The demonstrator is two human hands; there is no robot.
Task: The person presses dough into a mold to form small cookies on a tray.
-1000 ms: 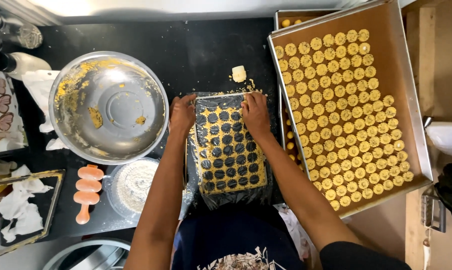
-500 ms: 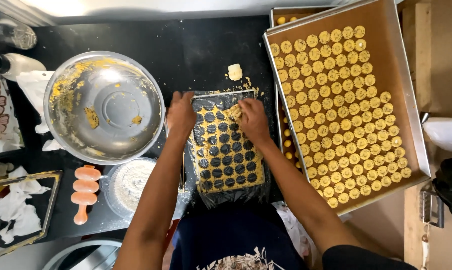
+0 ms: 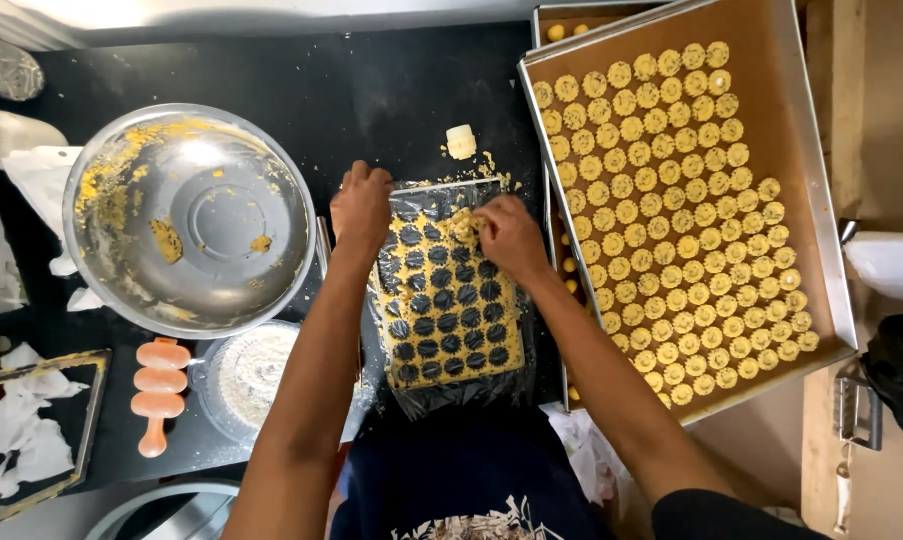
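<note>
Black counter [image 3: 371, 90] bare above yellow dough sheet with cut-out holes on clear plastic [image 3: 449, 300]; only small pale dough lump [image 3: 460, 141] and crumbs there. Left flank blocked by large round steel bowl [image 3: 191, 220], just beside sheet. Right flank blocked by rectangular metal tray of yellow biscuits [image 3: 821, 200]; narrow gap between. Lower left: round flour dish [image 3: 251, 375], orange ridged plastic tool [image 3: 158, 390].

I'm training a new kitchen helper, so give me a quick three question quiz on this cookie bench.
1. True or false: the right hand rests on the dough sheet.
2. Which lies beside the steel bowl? A) baking tray B) flour dish
3. What colour is the roller?

Key: 1 true; 2 B; 3 orange.
</note>
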